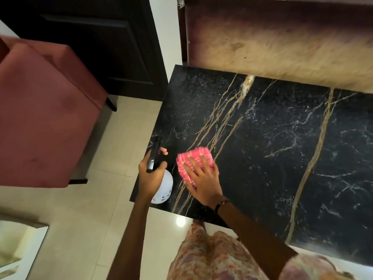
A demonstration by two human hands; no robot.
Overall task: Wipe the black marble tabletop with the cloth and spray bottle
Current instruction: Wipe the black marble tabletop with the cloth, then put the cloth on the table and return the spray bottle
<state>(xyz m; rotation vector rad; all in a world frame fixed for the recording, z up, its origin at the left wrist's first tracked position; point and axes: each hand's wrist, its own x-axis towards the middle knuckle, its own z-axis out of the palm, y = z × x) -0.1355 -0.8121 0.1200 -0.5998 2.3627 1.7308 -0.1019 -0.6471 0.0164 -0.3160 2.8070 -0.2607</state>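
The black marble tabletop (272, 150), veined in gold and white, fills the right half of the head view. My left hand (150, 174) grips a white spray bottle (165, 188) by its black trigger head, held over the table's near left corner. A folded pink checked cloth (192, 158) lies on the marble just right of the bottle. My right hand (201, 178) presses flat on the cloth, fingers spread over its near half.
A pink upholstered chair (46, 118) stands on the beige tile floor to the left of the table. A dark door (96, 37) is behind it. The wall (282, 47) runs along the table's far edge. My patterned garment (212, 257) touches the near edge.
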